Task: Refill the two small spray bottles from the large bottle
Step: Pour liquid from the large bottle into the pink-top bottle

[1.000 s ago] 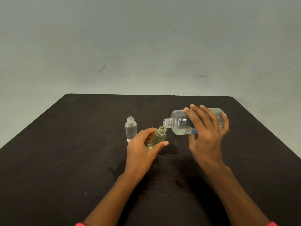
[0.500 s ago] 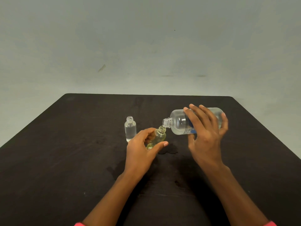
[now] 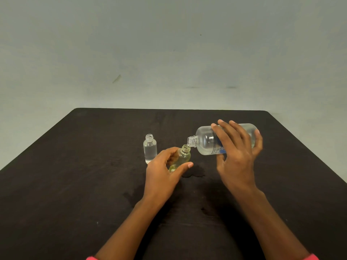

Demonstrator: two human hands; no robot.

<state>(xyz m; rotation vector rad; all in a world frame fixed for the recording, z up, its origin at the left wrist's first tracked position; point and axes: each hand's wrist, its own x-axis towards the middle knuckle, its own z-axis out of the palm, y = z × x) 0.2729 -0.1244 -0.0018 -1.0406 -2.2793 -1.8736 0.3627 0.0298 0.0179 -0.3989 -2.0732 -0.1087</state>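
Observation:
My right hand (image 3: 236, 158) grips the large clear bottle (image 3: 205, 140), which lies almost on its side with its open neck pointing left and down. That neck sits right over the mouth of a small yellowish bottle (image 3: 183, 156), uncapped and tilted to the right. My left hand (image 3: 163, 171) holds this small bottle from the left, thumb across its front, and hides its lower part. A second small clear bottle (image 3: 149, 149) stands upright and uncapped just left of my left hand, holding clear liquid.
Everything sits on a dark table (image 3: 75, 175) before a plain pale wall. A wet patch (image 3: 194, 172) darkens the table right of the yellowish bottle. No caps or spray heads are in sight.
The large bottle's neck has stayed over the small bottle's mouth; both hands hold almost the same place, with only a slight shift.

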